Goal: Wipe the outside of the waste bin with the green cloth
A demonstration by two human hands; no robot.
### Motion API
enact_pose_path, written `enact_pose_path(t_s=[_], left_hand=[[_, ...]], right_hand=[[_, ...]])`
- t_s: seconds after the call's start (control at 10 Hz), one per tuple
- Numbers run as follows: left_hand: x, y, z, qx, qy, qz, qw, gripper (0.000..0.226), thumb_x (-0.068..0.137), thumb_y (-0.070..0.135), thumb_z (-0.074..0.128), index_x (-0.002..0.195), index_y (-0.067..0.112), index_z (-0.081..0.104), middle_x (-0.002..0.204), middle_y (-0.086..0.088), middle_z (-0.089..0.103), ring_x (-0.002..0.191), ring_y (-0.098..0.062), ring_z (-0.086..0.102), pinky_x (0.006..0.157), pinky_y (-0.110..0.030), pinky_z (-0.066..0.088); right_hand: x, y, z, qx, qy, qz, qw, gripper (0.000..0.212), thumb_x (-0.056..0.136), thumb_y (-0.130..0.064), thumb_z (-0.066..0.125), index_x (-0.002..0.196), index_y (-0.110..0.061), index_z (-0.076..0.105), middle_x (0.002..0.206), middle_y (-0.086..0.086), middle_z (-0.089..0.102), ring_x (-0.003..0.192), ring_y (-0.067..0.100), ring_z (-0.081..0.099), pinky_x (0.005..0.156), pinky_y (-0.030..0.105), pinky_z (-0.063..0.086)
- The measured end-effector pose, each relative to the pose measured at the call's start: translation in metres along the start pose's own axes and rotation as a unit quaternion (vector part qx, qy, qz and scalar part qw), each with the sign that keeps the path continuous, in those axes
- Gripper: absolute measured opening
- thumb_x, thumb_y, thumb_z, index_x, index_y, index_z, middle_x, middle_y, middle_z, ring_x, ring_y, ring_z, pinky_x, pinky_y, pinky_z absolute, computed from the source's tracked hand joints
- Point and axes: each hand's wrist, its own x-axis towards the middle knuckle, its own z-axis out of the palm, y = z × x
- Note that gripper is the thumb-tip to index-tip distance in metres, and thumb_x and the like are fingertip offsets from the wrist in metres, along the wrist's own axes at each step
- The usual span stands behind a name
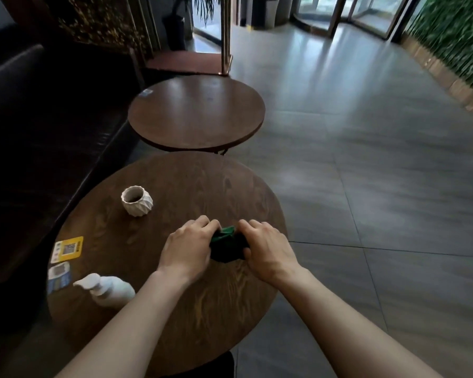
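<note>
Down in the lower middle of the head view, both hands met over a bunched green cloth [225, 245] lying on the near round table [175, 309]. The left hand [187, 248] had its fingers curled over the cloth's left side, and the right hand [266, 248] gripped the right side with fingers bent over the top and the thumb tucked against the near edge. Only a dark green fold showed between them.

Up and to the left of the hands stood a small white faceted pot [137, 201], upright and well apart from the cloth; it may be the waste bin, though that could not be told for sure. At the lower left of the frame a white pump bottle [107, 289] stood near the table's edge, bearing no label that could be read. Beside it at the left rim lay a yellow card [67, 249] with a QR code and a blue-and-white card [58, 276]; their print was too blurred to read.

Beyond, in the upper middle, stood a second round table [197, 113] with a small blue sticker [145, 92], unreadable. A dark sofa [38, 118] filled the left side, and grey floor tiles [380, 186] the right.
</note>
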Motion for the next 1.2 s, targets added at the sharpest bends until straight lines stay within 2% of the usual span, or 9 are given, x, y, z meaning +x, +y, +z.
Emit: enact_pose_path(t_s=[0.1,0.3,0.5,0.6,0.7,0.8,0.9,1.0,1.2], left_hand=[[0.031,-0.004,0.034,0.004,-0.003,-0.017,1.0,0.035,0.086,0.01,0.061,0.114,0.032,0.059,0.107,0.009,0.059,0.102,-0.019,0.061,0.068,-0.032,0.042],[0.073,-0.022,0.096,0.022,-0.014,-0.034,0.999,0.039,0.088,0.01,0.065,0.121,0.029,0.06,0.111,0.006,0.062,0.104,-0.02,0.061,0.074,-0.036,0.052],[0.093,-0.052,0.166,0.061,-0.04,-0.054,0.996,0.049,0.091,0.012,0.065,0.137,0.026,0.054,0.127,0.002,0.063,0.117,-0.022,0.058,0.099,-0.038,0.051],[0.088,-0.062,0.197,0.057,-0.086,-0.084,0.991,0.062,0.095,0.02,0.059,0.153,0.031,0.037,0.155,0.001,0.045,0.145,-0.023,0.039,0.122,-0.04,0.033],[0.077,-0.068,0.223,0.05,-0.171,-0.079,0.981,0.079,0.098,0.038,0.055,0.161,0.039,0.007,0.172,0.003,0.011,0.16,-0.023,0.006,0.13,-0.043,0.01],[0.064,-0.071,0.236,0.05,-0.256,-0.073,0.963,0.085,0.099,0.047,0.051,0.16,0.041,-0.008,0.173,0.006,-0.003,0.16,-0.021,-0.006,0.13,-0.044,0.003],[0.057,-0.07,0.235,0.038,-0.285,-0.081,0.954,0.086,0.1,0.044,0.053,0.159,0.042,-0.01,0.173,0.007,-0.006,0.16,-0.02,-0.008,0.13,-0.042,0.003],[0.053,-0.066,0.22,0.037,-0.286,-0.084,0.954,0.081,0.1,0.043,0.053,0.161,0.04,-0.001,0.173,0.005,0.002,0.16,-0.02,0.001,0.13,-0.041,0.007],[0.046,-0.048,0.17,0.048,-0.262,-0.091,0.96,0.072,0.099,0.052,0.049,0.161,0.037,0.016,0.169,0.002,0.025,0.157,-0.023,0.021,0.127,-0.042,0.021]], right_hand=[[0.029,0.031,0.018,0.007,-0.022,0.001,1.0,0.033,0.092,-0.017,0.064,0.123,-0.019,0.052,0.113,0.003,0.061,0.104,0.029,0.058,0.072,0.04,0.045],[0.077,0.073,0.068,0.012,-0.048,-0.007,0.999,0.034,0.094,-0.018,0.062,0.127,-0.02,0.053,0.114,0.002,0.061,0.104,0.028,0.058,0.074,0.04,0.047],[0.107,0.102,0.142,0.029,-0.025,-0.026,0.999,0.042,0.095,-0.017,0.066,0.135,-0.022,0.056,0.125,0.002,0.062,0.11,0.025,0.058,0.085,0.039,0.055],[0.106,0.115,0.178,0.024,-0.066,-0.016,0.997,0.065,0.098,-0.022,0.065,0.157,-0.027,0.039,0.162,0.01,0.04,0.149,0.033,0.036,0.116,0.046,0.04],[0.097,0.131,0.207,0.01,-0.147,-0.013,0.989,0.079,0.1,-0.037,0.06,0.165,-0.035,0.015,0.174,0.011,0.008,0.161,0.032,0.004,0.128,0.048,0.019],[0.081,0.143,0.222,0.007,-0.201,-0.004,0.98,0.086,0.1,-0.043,0.059,0.165,-0.041,0.002,0.175,0.007,-0.003,0.161,0.032,0.001,0.129,0.049,0.015],[0.072,0.148,0.224,0.003,-0.216,0.003,0.976,0.089,0.1,-0.041,0.06,0.163,-0.045,-0.003,0.175,0.006,-0.005,0.161,0.034,0.004,0.129,0.052,0.014],[0.07,0.147,0.212,0.004,-0.223,0.012,0.975,0.085,0.1,-0.041,0.059,0.164,-0.042,0.004,0.175,0.01,0.005,0.16,0.034,0.012,0.128,0.05,0.019],[0.06,0.137,0.164,0.004,-0.235,0.044,0.971,0.065,0.1,-0.04,0.059,0.159,-0.033,0.033,0.155,0.006,0.045,0.14,0.03,0.046,0.107,0.044,0.047]])
